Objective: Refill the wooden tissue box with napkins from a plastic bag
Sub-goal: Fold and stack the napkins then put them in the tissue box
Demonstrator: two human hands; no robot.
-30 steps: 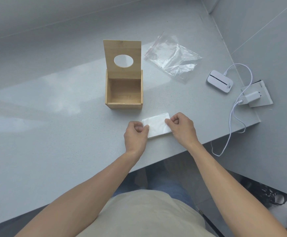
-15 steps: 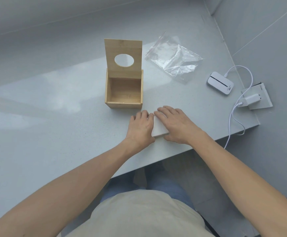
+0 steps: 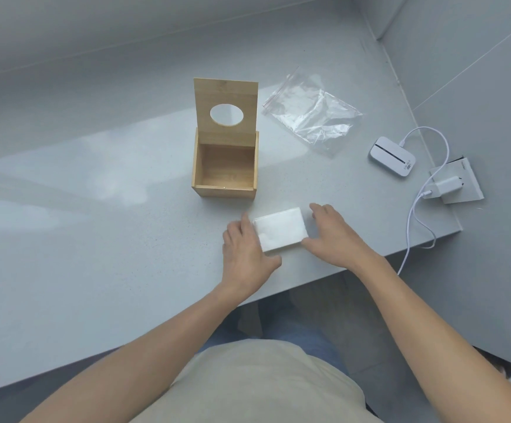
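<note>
A white stack of napkins lies flat on the grey table, near its front edge. My left hand rests against the stack's left edge with fingers stretched out and slightly blurred. My right hand curves around the stack's right end, thumb at the near corner and fingers by the far corner. The wooden tissue box stands just behind the stack, empty inside, its lid with an oval hole standing upright. The clear plastic bag lies flat and empty to the right of the box.
At the right of the table lies a white device with a white cable running to a charger plug on a white socket plate. The cable hangs over the table's front edge. A wall closes the right side.
Both hands were pressed flat on top of the napkin stack half a second ago. They have slid apart to its left and right ends, uncovering its top.
</note>
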